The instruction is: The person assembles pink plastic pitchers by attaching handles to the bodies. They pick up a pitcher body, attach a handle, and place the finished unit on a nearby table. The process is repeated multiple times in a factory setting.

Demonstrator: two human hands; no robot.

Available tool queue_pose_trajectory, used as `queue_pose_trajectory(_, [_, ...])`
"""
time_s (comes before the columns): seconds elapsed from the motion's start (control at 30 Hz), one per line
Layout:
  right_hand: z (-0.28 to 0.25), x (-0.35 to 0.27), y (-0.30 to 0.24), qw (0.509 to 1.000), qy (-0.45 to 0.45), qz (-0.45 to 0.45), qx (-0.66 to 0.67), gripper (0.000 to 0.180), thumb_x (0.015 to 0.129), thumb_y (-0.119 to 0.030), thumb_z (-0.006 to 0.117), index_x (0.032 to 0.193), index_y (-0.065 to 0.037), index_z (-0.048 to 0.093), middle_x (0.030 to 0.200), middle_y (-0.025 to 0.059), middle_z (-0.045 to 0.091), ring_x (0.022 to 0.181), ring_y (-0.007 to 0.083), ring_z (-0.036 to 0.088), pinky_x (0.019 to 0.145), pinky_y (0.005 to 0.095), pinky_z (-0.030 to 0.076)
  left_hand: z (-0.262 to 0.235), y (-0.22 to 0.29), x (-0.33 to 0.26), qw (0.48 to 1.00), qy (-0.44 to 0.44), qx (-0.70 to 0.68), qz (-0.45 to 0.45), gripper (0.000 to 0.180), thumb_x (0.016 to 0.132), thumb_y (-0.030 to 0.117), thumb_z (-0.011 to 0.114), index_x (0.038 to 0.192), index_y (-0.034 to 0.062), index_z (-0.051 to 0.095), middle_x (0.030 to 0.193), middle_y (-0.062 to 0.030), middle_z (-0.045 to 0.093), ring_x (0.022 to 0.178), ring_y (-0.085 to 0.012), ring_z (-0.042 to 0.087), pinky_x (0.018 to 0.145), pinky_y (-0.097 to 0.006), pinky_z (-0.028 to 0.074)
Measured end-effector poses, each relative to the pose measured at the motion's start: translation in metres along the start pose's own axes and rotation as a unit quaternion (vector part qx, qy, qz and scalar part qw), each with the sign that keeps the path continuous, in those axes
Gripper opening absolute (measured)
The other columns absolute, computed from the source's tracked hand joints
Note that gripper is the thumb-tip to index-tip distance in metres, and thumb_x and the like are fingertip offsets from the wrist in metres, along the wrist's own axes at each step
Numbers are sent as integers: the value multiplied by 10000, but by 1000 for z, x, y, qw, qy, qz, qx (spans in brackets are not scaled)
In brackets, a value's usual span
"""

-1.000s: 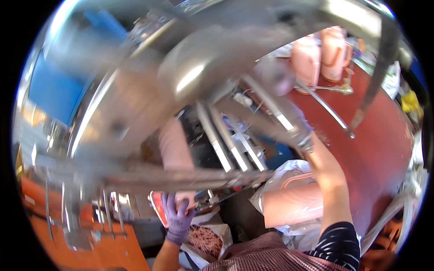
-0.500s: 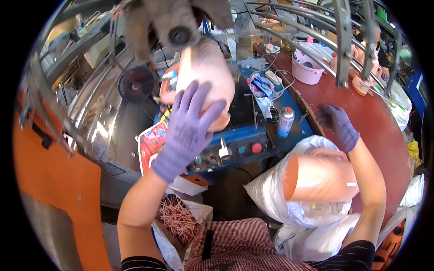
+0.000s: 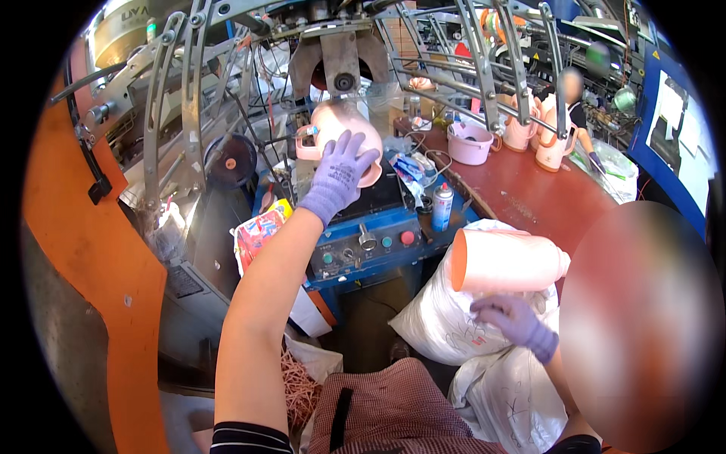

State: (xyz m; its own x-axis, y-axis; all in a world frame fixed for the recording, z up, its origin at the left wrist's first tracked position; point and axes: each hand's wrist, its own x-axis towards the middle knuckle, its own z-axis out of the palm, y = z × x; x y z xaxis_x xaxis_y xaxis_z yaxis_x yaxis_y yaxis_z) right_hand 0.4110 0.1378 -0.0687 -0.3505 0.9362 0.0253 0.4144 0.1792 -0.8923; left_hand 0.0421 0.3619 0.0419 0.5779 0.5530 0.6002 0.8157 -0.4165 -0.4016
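My left hand point(image 3: 346, 175), in a purple glove, rests on a glossy pink jug point(image 3: 324, 119) at the machine. Its fingers are spread over the body, and the jug's handle sticks out to the left. Lower right, a second, peach-pink jug point(image 3: 507, 261) lies on its side on a stuffed white sack point(image 3: 431, 314), its orange end turned left. Just below that jug, my gloved right hand point(image 3: 518, 325) hovers over or touches the sack; contact cannot be made out. Its fingers are loosely bent and apart, and nothing shows in them.
Above the jug hangs a metal machine head point(image 3: 340, 72), with linkage arms on both sides. A control panel point(image 3: 367, 246) and spray can point(image 3: 442, 208) are in front. A pink tub point(image 3: 470, 144) and several jugs stand on the red table point(image 3: 522, 200). Another person point(image 3: 576, 106) is beyond.
My right hand has come down from the red table's edge to below the lying jug. The left hand stays on the jug at the machine. The whole view has shifted.
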Motion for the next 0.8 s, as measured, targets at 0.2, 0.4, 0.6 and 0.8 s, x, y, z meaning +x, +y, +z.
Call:
queue_pose_trajectory(0.2, [16, -21, 29, 987, -65, 89, 116, 301, 945, -200, 618, 1157, 1, 688, 1031, 109, 714, 959, 158, 679, 888, 285, 514, -15, 5, 0, 999, -49, 12, 7, 774, 599, 144, 814, 1304, 247, 511, 1434, -139, 426, 1361, -378, 373, 1062, -496, 357])
queue_pose_trajectory(0.4, [23, -7, 36, 988, -97, 70, 94, 298, 950, -209, 616, 1152, -2, 686, 1048, 109, 710, 958, 165, 670, 890, 291, 514, -12, 1, -3, 999, -24, -24, 17, 762, 588, 104, 785, 1290, 237, 520, 1428, -163, 424, 1353, -418, 389, 1098, -538, 340])
queue_pose_trajectory(0.6, [16, -12, 36, 993, -79, 50, 67, 298, 944, -213, 621, 1149, -6, 686, 1053, 111, 709, 967, 170, 665, 885, 307, 519, -8, 0, 4, 999, -15, -35, 39, 720, 625, 108, 766, 1301, 196, 532, 1415, -173, 441, 1356, -403, 384, 1098, -514, 337])
queue_pose_trajectory(0.8, [-24, -27, 43, 987, 141, -49, -55, 230, 939, -190, 632, 1073, -8, 676, 949, 94, 702, 881, 196, 672, 839, 339, 524, 0, -9, -4, 998, -10, -39, 38, 698, 635, 70, 720, 1303, 171, 544, 1445, -184, 436, 1362, -424, 384, 1114, -503, 344])
